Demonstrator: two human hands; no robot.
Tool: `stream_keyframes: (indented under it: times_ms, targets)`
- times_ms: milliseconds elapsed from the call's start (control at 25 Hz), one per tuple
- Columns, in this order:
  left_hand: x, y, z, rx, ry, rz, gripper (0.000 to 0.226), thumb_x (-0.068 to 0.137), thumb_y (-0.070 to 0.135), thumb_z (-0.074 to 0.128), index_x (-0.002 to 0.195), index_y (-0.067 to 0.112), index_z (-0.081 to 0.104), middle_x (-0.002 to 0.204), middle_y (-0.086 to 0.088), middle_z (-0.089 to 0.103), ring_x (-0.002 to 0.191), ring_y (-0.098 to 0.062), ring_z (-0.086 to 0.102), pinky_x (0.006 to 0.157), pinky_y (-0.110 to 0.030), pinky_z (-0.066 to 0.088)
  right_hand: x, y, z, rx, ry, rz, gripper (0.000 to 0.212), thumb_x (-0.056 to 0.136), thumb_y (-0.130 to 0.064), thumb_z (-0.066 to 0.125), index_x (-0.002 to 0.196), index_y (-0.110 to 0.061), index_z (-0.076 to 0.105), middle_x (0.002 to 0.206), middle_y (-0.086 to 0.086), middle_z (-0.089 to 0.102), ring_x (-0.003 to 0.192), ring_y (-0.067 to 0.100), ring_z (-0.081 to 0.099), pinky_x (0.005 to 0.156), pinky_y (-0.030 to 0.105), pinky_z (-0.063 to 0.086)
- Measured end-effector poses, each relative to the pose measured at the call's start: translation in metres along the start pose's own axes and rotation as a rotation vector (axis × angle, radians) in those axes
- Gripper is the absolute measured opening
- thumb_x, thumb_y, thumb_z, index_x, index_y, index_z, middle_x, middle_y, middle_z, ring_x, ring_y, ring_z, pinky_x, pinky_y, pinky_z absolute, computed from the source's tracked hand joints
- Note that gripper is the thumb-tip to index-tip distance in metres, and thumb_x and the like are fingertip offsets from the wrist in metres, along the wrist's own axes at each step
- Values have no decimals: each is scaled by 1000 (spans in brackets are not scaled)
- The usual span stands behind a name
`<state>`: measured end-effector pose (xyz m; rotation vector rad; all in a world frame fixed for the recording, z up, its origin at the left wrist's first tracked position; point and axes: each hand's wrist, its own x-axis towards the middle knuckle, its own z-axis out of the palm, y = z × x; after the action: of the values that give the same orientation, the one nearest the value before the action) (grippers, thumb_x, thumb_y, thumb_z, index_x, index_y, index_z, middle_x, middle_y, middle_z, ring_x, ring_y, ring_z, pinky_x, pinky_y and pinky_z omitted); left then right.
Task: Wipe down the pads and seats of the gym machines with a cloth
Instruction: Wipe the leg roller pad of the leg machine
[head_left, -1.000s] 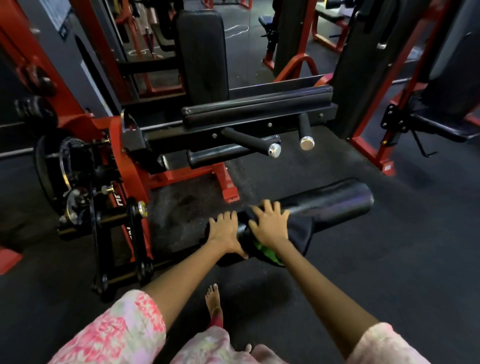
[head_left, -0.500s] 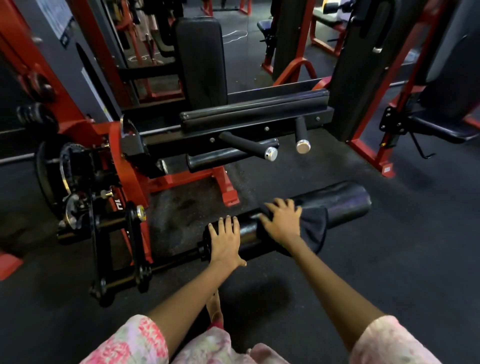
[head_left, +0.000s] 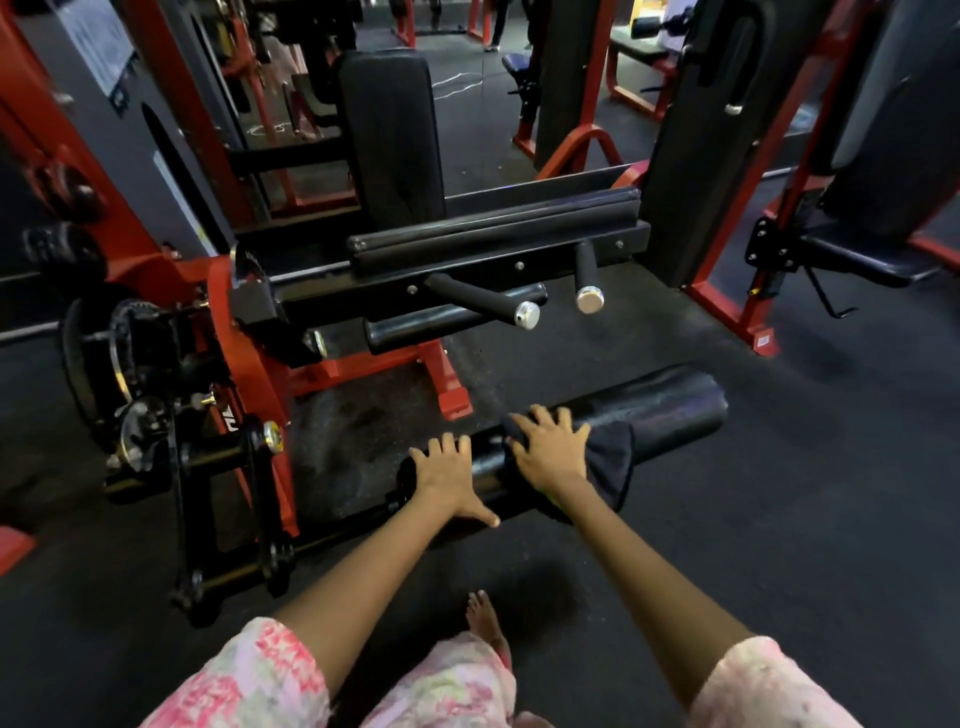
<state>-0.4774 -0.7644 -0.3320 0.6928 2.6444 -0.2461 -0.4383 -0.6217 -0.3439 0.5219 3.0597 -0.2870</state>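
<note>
A long black roller pad (head_left: 670, 410) lies low and crosswise on a red and black leg machine. A dark cloth (head_left: 610, 462) is draped over its middle. My right hand (head_left: 548, 449) lies flat on the cloth with fingers spread, pressing it onto the pad. My left hand (head_left: 449, 475) rests on the pad's left end, fingers straight and thumb stretched out toward me. Beyond them are the machine's flat black seat pad (head_left: 493, 239) and its upright back pad (head_left: 389, 135).
The red frame and gear wheel (head_left: 130, 374) stand at the left. Two chrome-capped handles (head_left: 527, 314) stick out above the roller. Another machine's seat (head_left: 857, 260) is at the right. My bare foot (head_left: 485, 621) stands on the dark rubber floor below the pad.
My right hand slid the cloth rightward along the roller, away from the left hand. The cloth's green part is no longer visible. My left hand stayed on the pad's left end.
</note>
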Motion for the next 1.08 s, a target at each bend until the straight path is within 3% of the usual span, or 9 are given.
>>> stream_keyframes:
  times_ms: [80, 160, 320, 400, 560, 720, 840, 960, 1080]
  targets:
    - [13, 2, -18, -39, -50, -10, 127, 55, 72, 72, 145, 6, 12, 149, -15, 21, 136, -35, 25, 110, -60, 17, -16, 9, 6, -42, -19, -228, 51, 91, -44, 36, 141, -36, 38, 147, -4, 35, 131, 32, 30, 101, 53, 25]
    - [26, 4, -30, -27, -85, 41, 131, 55, 73, 70, 147, 5, 7, 153, -15, 15, 140, -35, 19, 110, -63, 10, -14, 44, 2, -47, 3, -285, 54, 88, -44, 33, 142, -38, 37, 147, -4, 36, 129, 30, 33, 96, 48, 29]
    - [52, 8, -38, -84, -114, 116, 137, 53, 76, 68, 148, 6, 0, 157, -13, 2, 144, -32, 4, 110, -66, 1, 16, 91, -15, 48, 15, 160, 44, 96, -36, 43, 139, -34, 40, 146, -3, 33, 129, 28, 27, 103, 51, 24]
    - [63, 9, -37, -128, -187, 123, 138, 51, 76, 70, 148, 7, 0, 157, -12, 3, 144, -30, 4, 110, -65, 1, 29, 71, -19, 15, 29, 212, 41, 95, -37, 43, 135, -30, 47, 143, -1, 37, 128, 30, 28, 104, 51, 23]
    - [75, 4, -24, -351, -319, 127, 131, 47, 70, 77, 147, 12, 16, 152, -6, 27, 136, -24, 32, 111, -38, 30, 14, 34, -7, -12, -32, -168, 46, 91, -39, 45, 136, -31, 46, 143, -2, 40, 127, 30, 31, 102, 53, 23]
    - [80, 4, -15, -442, -287, 115, 123, 39, 71, 78, 140, 20, 29, 144, -1, 39, 127, -22, 43, 105, -38, 39, 11, 102, -9, -78, 57, -469, 55, 75, -41, 42, 129, -35, 50, 128, -3, 56, 109, 27, 46, 79, 51, 44]
    - [80, 4, -14, -496, -287, 127, 120, 47, 64, 81, 144, 21, 24, 147, -1, 35, 130, -22, 40, 106, -37, 36, 32, 121, -21, -72, -7, -166, 47, 89, -39, 42, 135, -35, 45, 136, -3, 46, 118, 29, 41, 91, 48, 34]
    - [73, 7, -16, -484, -267, 114, 121, 48, 63, 81, 145, 21, 22, 148, -1, 35, 132, -22, 39, 107, -35, 35, 44, 75, -27, -2, -47, 207, 43, 94, -36, 42, 136, -27, 44, 139, 3, 38, 125, 32, 30, 103, 51, 23]
    - [67, 12, -15, -361, -191, 105, 123, 48, 67, 79, 144, 16, 23, 147, -4, 35, 132, -24, 39, 108, -38, 35, 25, 40, -15, -45, -66, -68, 47, 93, -37, 42, 140, -28, 40, 143, 2, 36, 127, 33, 30, 104, 53, 23]
